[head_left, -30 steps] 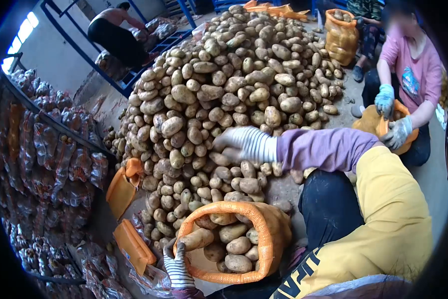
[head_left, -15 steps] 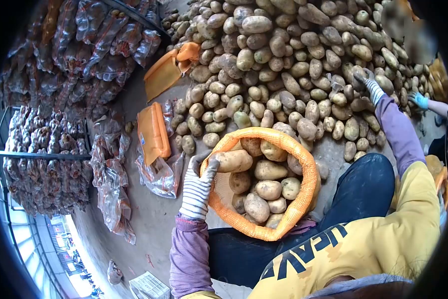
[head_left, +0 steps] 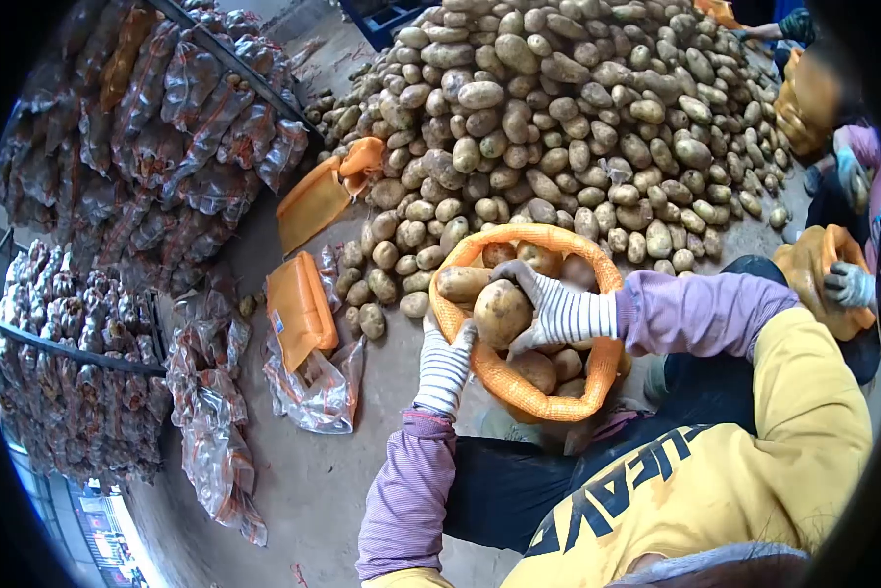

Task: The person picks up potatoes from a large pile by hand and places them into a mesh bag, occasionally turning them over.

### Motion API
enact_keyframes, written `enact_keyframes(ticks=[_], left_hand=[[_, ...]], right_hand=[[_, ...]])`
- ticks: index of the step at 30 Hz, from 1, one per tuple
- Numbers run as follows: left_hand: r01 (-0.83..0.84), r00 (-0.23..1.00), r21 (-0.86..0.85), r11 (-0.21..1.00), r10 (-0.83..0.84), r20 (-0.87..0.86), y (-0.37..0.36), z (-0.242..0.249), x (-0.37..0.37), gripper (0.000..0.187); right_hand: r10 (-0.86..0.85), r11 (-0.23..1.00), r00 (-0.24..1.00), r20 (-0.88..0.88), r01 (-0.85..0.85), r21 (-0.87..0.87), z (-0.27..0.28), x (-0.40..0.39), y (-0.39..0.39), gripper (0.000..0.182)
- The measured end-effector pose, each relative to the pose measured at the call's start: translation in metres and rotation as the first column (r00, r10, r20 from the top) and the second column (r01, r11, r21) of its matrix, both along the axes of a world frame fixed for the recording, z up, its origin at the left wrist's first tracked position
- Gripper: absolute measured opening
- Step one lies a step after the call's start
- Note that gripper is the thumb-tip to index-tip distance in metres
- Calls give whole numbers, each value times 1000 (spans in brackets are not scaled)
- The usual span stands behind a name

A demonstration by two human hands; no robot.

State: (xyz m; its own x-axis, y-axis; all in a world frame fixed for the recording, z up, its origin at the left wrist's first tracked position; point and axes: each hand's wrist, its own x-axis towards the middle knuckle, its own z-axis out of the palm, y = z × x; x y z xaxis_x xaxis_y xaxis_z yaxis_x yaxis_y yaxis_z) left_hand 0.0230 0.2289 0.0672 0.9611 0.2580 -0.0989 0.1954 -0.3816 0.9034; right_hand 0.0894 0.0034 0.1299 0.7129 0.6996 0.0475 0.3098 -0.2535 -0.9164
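Right fingers [head_left: 521,275] clasp a potato [head_left: 500,318] within the bag rim [head_left: 546,403] that left fingers [head_left: 466,337] pinch, floor [head_left: 308,495] stretching leftward.

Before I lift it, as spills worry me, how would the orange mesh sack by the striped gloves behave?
The orange mesh sack is probably heavy, given the many oval brown potatoes inside. Its rolled, uneven rim suggests it may sag. With its mouth open, potatoes could roll out if tipped.

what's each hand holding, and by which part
The right hand grips a potato around one side; the left hand holds the orange bag by its rim.
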Motion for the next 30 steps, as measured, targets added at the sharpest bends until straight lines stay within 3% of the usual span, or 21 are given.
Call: enact_keyframes(ticks=[2, 4, 5, 6, 7, 8, 9, 10, 11, 12, 15, 18, 19, 22, 23, 24, 25, 26, 27, 29, 30], left_hand=[[-89, 990, -437, 895, 33, -135, 2, 0, -12, 60], [-136, 989, -591, 795, 70, -133, 2, 49, -26, 52], [-94, 996, -542, 835, 77, -53, 8, 42, -26, 51], [-41, 997, -495, 868, 64, 30, 12, 31, -27, 50], [-87, 996, -448, 890, 73, -48, 6, 44, -29, 49], [-111, 991, -404, 908, 72, -111, -3, 61, -28, 49], [-102, 987, -345, 933, 52, -149, -8, 70, -27, 51], [-99, 981, -276, 956, 48, -185, -8, 71, -25, 53], [-38, 996, -205, 978, 20, -91, -2, 56, -23, 57], [2, 1000, -125, 992, -3, -5, 2, 44, -20, 61], [79, 971, 54, 995, -89, 223, -5, 35, -19, 77], [13, 988, -81, 997, 0, 152, -11, 38, -19, 78], [-17, 992, -41, 999, 22, 121, -8, 36, -18, 74], [-149, 987, -98, 984, 154, 37, -8, 39, -21, 68], [-172, 981, -145, 974, 183, 68, -12, 40, -20, 63], [-196, 980, -71, 978, 197, 16, -3, 30, -22, 57], [-189, 981, 30, 982, 190, -47, -31, 66, -19, 58], [-170, 977, 130, 977, 184, -107, -58, 106, -13, 59], [-151, 978, 182, 971, 174, -115, -60, 107, -11, 64], [-193, 962, 287, 938, 239, -132, -52, 94, -15, 64], [-207, 945, 349, 914, 279, -170, -51, 91, -16, 64]], right_hand=[[88, 985, 988, 127, -105, 134, -11, -4, 16, 93], [83, 953, 970, 229, -144, 267, -20, -5, 30, 90], [136, 970, 970, 204, -172, 171, -41, -3, 35, 84], [204, 954, 933, 297, -258, 152, -36, -3, 34, 81], [277, 946, 954, -114, -251, 204, -28, -10, 33, 55], [245, 962, 830, -502, -143, 233, -20, -17, 32, 37], [191, 949, 602, -775, 89, 303, -17, -16, 42, 36], [233, 960, 866, -442, -131, 249, -19, -11, 38, 35], [207, 978, 970, 126, -208, -8, -21, -6, 34, 34], [135, 989, 824, 551, -78, -125, -23, -2, 29, 33], [38, 998, 938, 346, -22, -51, -48, 17, 48, 40], [122, 985, 969, 215, -91, -150, -54, 22, 54, 43], [88, 996, 987, 136, -92, 20, -37, 21, 43, 44], [413, 902, 840, 351, -431, -30, 31, 53, -31, 57], [478, 874, 683, 552, -429, -227, 43, 80, -55, 52], [386, 915, 620, 683, -350, -199, 27, 110, -85, 43], [192, 971, 721, 666, -238, -22, 6, 135, -117, 38], [90, 990, 781, 618, -2, -142, -27, 161, -159, 40], [-1, 933, 819, 574, 208, -295, -60, 186, -201, 43], [-224, 773, 808, 546, 488, -405, -149, 203, -275, 53], [-152, 629, 792, 591, 539, -561, -206, 212, -306, 57]])
